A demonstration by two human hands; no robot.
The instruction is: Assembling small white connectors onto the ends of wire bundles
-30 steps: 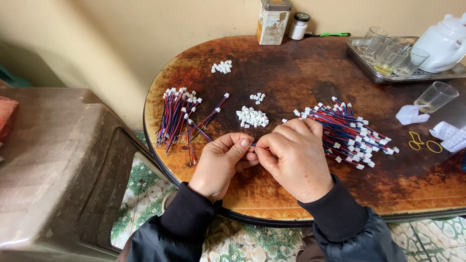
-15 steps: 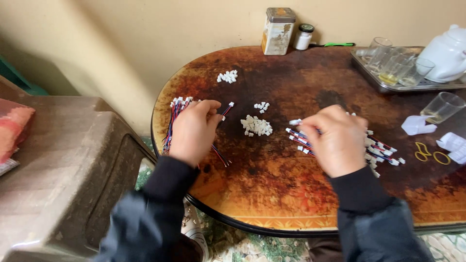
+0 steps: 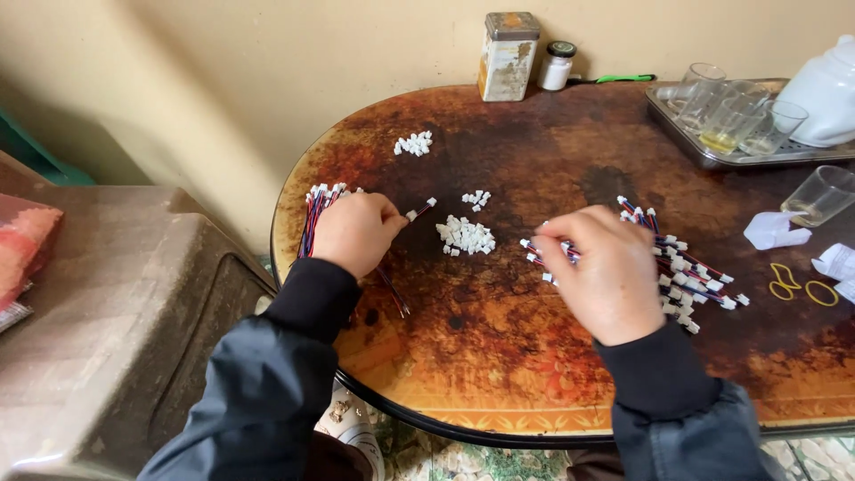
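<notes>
My left hand (image 3: 356, 232) rests on a bundle of red, blue and black wires with white plugs (image 3: 313, 209) at the table's left edge, fingers curled around one wire whose white plug sticks out to the right. My right hand (image 3: 607, 274) lies over a larger heap of the same wires (image 3: 690, 267) at the right and pinches wires at the heap's left end. Between the hands lies a small pile of loose white plastic connectors (image 3: 466, 236). Two smaller white piles (image 3: 414, 142) (image 3: 477, 199) sit farther back.
The round brown table (image 3: 499, 356) carries a worn tin (image 3: 508, 55), a small jar (image 3: 557, 65), a green pen (image 3: 623, 78), a metal tray (image 3: 695, 147) with glasses and a white teapot (image 3: 824, 89), a glass (image 3: 821, 194), crumpled paper (image 3: 773, 230), yellow rubber bands (image 3: 802, 283). A brown plastic box (image 3: 98, 312) stands left.
My hands have parted from the table's front. The left went out to the left bundle, the right to the right heap. The camera shifted left.
</notes>
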